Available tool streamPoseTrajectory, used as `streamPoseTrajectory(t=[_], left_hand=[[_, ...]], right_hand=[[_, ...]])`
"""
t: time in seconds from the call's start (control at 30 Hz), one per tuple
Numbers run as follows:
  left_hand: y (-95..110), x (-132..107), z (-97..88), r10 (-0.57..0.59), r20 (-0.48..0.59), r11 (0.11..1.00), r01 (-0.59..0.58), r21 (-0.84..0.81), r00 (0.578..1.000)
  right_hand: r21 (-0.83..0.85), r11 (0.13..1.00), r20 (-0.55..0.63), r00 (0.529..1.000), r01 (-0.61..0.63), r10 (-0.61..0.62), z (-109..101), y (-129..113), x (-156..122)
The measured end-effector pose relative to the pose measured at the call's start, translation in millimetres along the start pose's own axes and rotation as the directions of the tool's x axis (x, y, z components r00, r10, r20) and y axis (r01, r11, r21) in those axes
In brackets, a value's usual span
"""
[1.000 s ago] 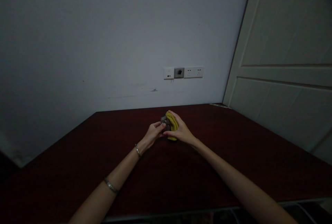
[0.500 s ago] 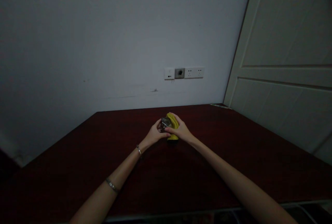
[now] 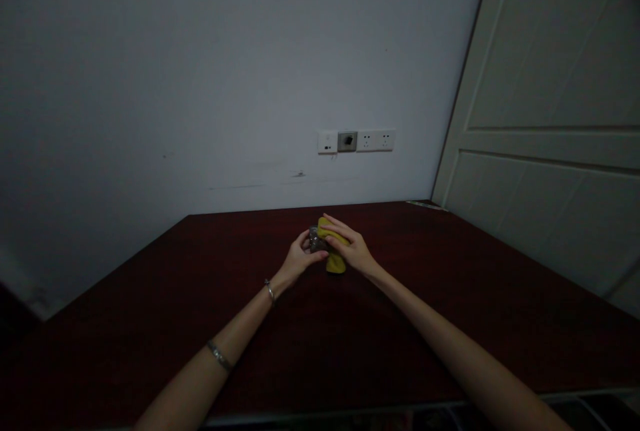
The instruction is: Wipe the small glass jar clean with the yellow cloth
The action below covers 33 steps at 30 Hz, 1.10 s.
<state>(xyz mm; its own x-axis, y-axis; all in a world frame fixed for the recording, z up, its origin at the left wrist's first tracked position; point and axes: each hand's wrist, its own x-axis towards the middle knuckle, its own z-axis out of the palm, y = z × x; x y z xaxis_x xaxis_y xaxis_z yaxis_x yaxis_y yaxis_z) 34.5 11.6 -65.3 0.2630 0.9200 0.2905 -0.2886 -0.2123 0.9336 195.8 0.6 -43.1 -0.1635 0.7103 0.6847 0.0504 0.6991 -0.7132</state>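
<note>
Both my hands meet over the middle of a dark red table. My left hand is closed around a small dark, shiny object that I cannot make out. My right hand presses a yellow cloth against that object, fingers curled over the cloth's top. The cloth hangs down to the table surface below my right hand. Two bracelets sit on my left forearm.
A grey wall rises behind the table, with a row of sockets above its far edge. A pale panelled door stands along the right side. The room is dim.
The small object has shifted slightly left and lower in my left hand. My right hand's fingers have moved over the top of the yellow cloth, which now hangs lower.
</note>
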Motion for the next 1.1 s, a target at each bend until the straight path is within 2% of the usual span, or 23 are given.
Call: streamPoseTrajectory(t=[0.13, 0.3, 0.37, 0.47, 0.67, 0.73, 0.93, 1.1], left_hand=[[0, -2, 3.7, 0.023, 0.01, 0.999, -0.022, -0.023, 1.0], [4, -5, 7.1, 0.026, 0.039, 1.0, -0.027, 0.011, 0.999], [4, -6, 7.2, 0.029, 0.05, 0.999, -0.031, 0.024, 0.998], [4, -5, 6.4, 0.038, 0.051, 0.998, -0.04, 0.04, 0.998], [3, -4, 4.7, 0.052, 0.034, 0.998, -0.053, 0.041, 0.998], [4, -4, 4.7, 0.05, 0.045, 0.998, -0.052, 0.041, 0.998], [2, -5, 3.5, 0.047, 0.095, 0.998, -0.05, 0.035, 0.994], [0, -3, 1.0, 0.061, 0.105, 0.997, -0.066, 0.044, 0.993]], right_hand=[[0.036, 0.999, -0.042, 0.999, -0.011, 0.012, 3, -4, 1], [0.155, 0.971, -0.099, 0.975, -0.183, 0.199, 3, 4, 6], [0.18, 0.959, -0.101, 0.966, -0.218, 0.239, 2, 8, 7], [0.176, 0.964, -0.102, 0.97, -0.199, 0.219, 2, 7, 6], [0.088, 0.994, -0.032, 0.998, -0.057, 0.06, 1, -2, 3], [0.093, 0.993, -0.043, 0.996, -0.072, 0.077, 1, -2, 3], [0.16, 0.964, -0.081, 0.97, -0.213, 0.228, 0, 7, 7], [0.161, 0.959, -0.086, 0.965, -0.232, 0.248, 0, 9, 7]])
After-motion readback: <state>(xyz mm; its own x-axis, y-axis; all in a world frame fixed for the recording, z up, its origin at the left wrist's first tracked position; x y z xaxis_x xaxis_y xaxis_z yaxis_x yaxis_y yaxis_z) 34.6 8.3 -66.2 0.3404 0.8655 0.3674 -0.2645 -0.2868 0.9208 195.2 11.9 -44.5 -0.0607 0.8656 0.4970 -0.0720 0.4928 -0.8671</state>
